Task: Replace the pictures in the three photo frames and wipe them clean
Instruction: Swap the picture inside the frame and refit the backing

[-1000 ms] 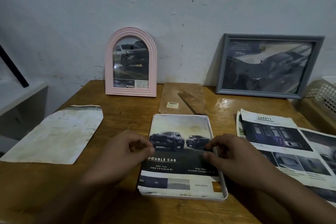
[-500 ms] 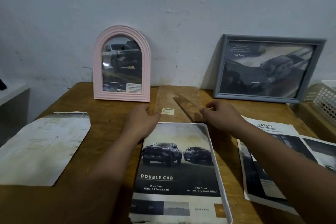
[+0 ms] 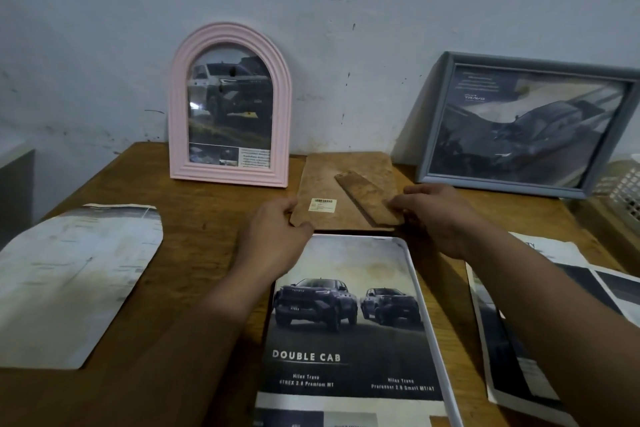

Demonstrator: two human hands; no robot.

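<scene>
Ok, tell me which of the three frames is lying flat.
The white frame with the Double Cab picture, flat on the table nearest you. The pink arched frame and grey frame lean against the wall.

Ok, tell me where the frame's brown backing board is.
The backing board lies flat mid-table, between the pink arched frame and the grey frame, gripped by both hands just beyond the white frame.

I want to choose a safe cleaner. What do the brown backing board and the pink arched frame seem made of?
The brown backing board, gripped by both hands, looks like matte pressed fibreboard: mottled, dull, thin edges. The pink arched frame seems moulded plastic or painted wood, with smooth ridges and even colour; I cannot tell which.
</scene>
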